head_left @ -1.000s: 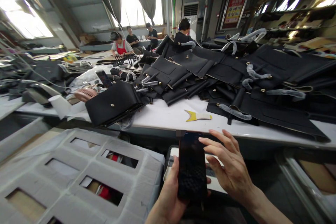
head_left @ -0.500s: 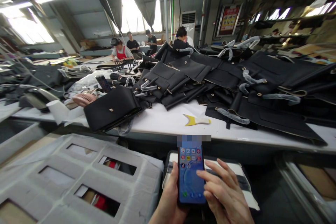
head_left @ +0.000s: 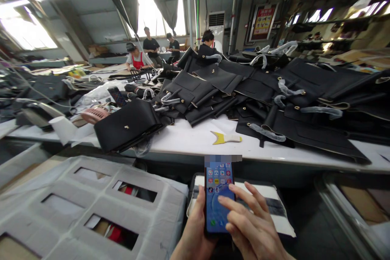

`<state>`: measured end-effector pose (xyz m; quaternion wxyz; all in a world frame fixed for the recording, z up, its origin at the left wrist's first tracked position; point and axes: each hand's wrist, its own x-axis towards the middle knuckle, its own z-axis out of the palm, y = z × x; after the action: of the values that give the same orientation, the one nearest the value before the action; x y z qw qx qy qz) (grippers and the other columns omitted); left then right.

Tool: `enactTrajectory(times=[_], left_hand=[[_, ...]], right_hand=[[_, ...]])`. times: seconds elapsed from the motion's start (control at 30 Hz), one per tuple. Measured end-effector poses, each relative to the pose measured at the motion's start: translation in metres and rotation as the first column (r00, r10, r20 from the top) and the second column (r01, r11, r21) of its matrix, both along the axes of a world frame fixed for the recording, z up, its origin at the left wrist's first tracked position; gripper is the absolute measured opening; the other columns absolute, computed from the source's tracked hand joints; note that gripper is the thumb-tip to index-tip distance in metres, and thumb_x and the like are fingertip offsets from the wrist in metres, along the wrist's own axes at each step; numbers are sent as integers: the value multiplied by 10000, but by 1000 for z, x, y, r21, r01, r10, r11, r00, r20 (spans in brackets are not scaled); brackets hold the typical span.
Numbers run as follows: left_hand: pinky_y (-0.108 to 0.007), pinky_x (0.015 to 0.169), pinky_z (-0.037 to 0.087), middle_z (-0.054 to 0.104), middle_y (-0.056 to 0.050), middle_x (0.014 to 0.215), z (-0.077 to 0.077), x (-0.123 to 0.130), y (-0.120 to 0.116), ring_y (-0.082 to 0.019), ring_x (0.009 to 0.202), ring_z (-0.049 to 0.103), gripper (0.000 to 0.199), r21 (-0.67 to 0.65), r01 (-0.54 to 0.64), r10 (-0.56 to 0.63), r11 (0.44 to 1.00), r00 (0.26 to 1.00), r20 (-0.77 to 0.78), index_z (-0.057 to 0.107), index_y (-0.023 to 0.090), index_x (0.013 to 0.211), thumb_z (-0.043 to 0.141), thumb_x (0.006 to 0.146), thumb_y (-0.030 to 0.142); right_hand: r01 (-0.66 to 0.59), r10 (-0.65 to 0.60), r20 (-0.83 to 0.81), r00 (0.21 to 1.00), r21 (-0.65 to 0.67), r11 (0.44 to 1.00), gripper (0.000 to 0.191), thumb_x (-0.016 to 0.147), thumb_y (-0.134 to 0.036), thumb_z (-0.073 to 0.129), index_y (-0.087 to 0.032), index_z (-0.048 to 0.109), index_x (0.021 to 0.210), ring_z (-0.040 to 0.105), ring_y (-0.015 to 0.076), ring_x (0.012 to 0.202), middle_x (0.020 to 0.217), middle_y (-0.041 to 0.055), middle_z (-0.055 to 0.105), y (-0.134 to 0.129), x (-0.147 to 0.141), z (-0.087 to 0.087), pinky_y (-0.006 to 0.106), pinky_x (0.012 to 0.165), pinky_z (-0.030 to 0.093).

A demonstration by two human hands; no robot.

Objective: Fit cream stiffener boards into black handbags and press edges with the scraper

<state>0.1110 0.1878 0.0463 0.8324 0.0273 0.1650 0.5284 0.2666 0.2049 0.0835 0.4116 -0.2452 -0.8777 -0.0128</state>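
A smartphone (head_left: 215, 211) with app icons lit on its screen is held upright below the table's edge. My left hand (head_left: 196, 227) is closed around its left side and lower end, the thumb along the edge. Over the lower right of the screen is my right hand (head_left: 250, 219), fingers apart and holding nothing; its index fingertip is at the glass, though touching or just above I cannot tell. Behind the phone lies a black-and-white striped cushion (head_left: 276, 199), partly hidden by my hands.
Black leather bag pieces (head_left: 195, 93) with wrapped handles are heaped on the white table (head_left: 183, 142). A black bag (head_left: 128, 126), a yellow-and-white tool (head_left: 227, 138), a white cup (head_left: 62, 130) and a pink fan (head_left: 96, 114) lie there too. A grey cover with cut-outs (head_left: 100, 187) fills the lower left. Several people sit or stand behind.
My right index finger has moved left and further over the phone screen. The view has shifted slightly. One person in the background has risen higher.
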Motion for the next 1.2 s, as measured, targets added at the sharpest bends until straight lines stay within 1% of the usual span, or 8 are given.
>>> enactTrajectory(times=[0.07, 0.17, 0.27, 0.37, 0.57, 0.8, 1.03, 1.2], left_hand=[[-326, 1068, 403, 629, -191, 1270, 0, 1, 0, -261, 1190, 591, 652, -3, 21, -21, 1000, 999, 29, 611, 34, 1293, 387, 988, 566], [-309, 1032, 432, 651, -180, 1238, -5, 1, 1, -248, 1143, 622, 633, 3, 31, -31, 1000, 999, 39, 613, 50, 1296, 392, 991, 558], [-315, 995, 460, 672, -179, 1198, -9, 1, 1, -253, 1106, 642, 610, 14, 0, 0, 1000, 1000, 0, 637, 51, 1266, 404, 993, 545], [-359, 981, 474, 663, -193, 1210, -8, -1, 1, -284, 1110, 638, 643, 36, 15, -14, 999, 1000, -19, 625, 49, 1281, 396, 984, 571], [-349, 969, 479, 666, -197, 1206, -1, -1, 2, -277, 1081, 653, 635, 45, 25, -24, 999, 1000, -17, 636, 46, 1265, 398, 984, 563], [-341, 1013, 453, 647, -185, 1247, -9, 1, 3, -271, 1142, 628, 623, 48, 20, -21, 999, 1000, 3, 633, 53, 1270, 402, 989, 558], [-288, 921, 493, 682, -165, 1186, -7, 3, 1, -234, 1042, 668, 597, 17, 7, -7, 1000, 1000, -6, 648, 71, 1255, 417, 989, 553], [-304, 958, 479, 684, -163, 1183, -8, 2, 1, -238, 1056, 662, 586, 11, 6, -6, 1000, 1000, -11, 652, 76, 1250, 434, 984, 551]], right_hand=[[-9, 9, 26, 1000, 13, 1000, 141, 977, -206, 486, -161, 593, 898, 465, 281, 1312, 1137, 94, 701, 0, -5, 2, 473, 1177, 208], [27, -27, -1, 1000, -19, 999, 171, 989, -230, 479, -159, 610, 905, 494, 269, 1275, 1120, 80, 706, 0, -10, 5, 460, 1174, 203], [106, -110, -94, 989, -46, 993, 146, 970, -162, 489, -154, 612, 892, 550, 241, 1149, 1004, 81, 711, 1, -6, 6, 472, 1140, 238], [149, -151, -111, 982, -30, 988, 131, 942, -99, 496, -143, 605, 884, 552, 246, 1100, 965, 101, 701, 3, 1, 6, 505, 1099, 265], [118, -119, -94, 988, -17, 993, 143, 935, -76, 482, -136, 601, 885, 542, 266, 1119, 981, 128, 698, 1, 7, 2, 525, 1071, 279], [111, -112, -89, 990, -24, 994, 148, 948, -97, 474, -152, 592, 877, 536, 258, 1137, 995, 119, 706, -2, 4, -3, 509, 1082, 259], [80, -81, -51, 995, -26, 996, 147, 961, -107, 464, -142, 591, 896, 515, 267, 1221, 1045, 137, 705, -2, 0, 1, 511, 1102, 236], [89, -90, -45, 995, -28, 996, 147, 967, -121, 467, -149, 595, 899, 512, 258, 1246, 1070, 128, 707, -1, -2, 2, 506, 1128, 217]])
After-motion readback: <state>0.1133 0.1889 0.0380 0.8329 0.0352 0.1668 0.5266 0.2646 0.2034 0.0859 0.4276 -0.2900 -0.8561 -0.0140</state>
